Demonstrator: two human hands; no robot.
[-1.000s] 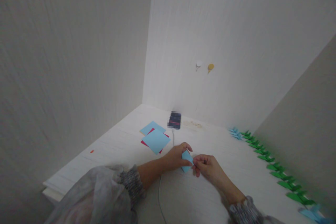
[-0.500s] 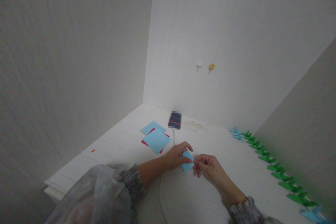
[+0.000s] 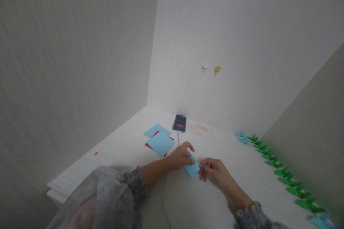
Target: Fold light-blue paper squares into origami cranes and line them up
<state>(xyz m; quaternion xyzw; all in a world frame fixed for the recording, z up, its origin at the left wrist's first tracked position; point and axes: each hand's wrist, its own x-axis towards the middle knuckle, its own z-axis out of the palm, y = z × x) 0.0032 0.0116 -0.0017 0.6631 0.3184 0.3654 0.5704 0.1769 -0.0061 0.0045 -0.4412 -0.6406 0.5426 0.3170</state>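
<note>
A small folded light-blue paper (image 3: 192,167) lies low over the white table (image 3: 113,150), between both my hands. My left hand (image 3: 180,157) pinches its left edge, thumb on top, fingers curled. The fingers of my right hand (image 3: 213,171) are pressed together on the paper's right corner. Both wrists wear grey knitted cuffs.
A stack of light-blue and red paper squares (image 3: 160,142) lies behind my left hand. A dark blurred object (image 3: 179,122) with a white cable (image 3: 163,200) sits near the wall. Several folded green paper pieces (image 3: 282,175) line the right edge, with blue ones (image 3: 242,136) at the far end.
The blue paper has been lowered from tilted up to flatter against the table. Both hands shifted slightly with it.
</note>
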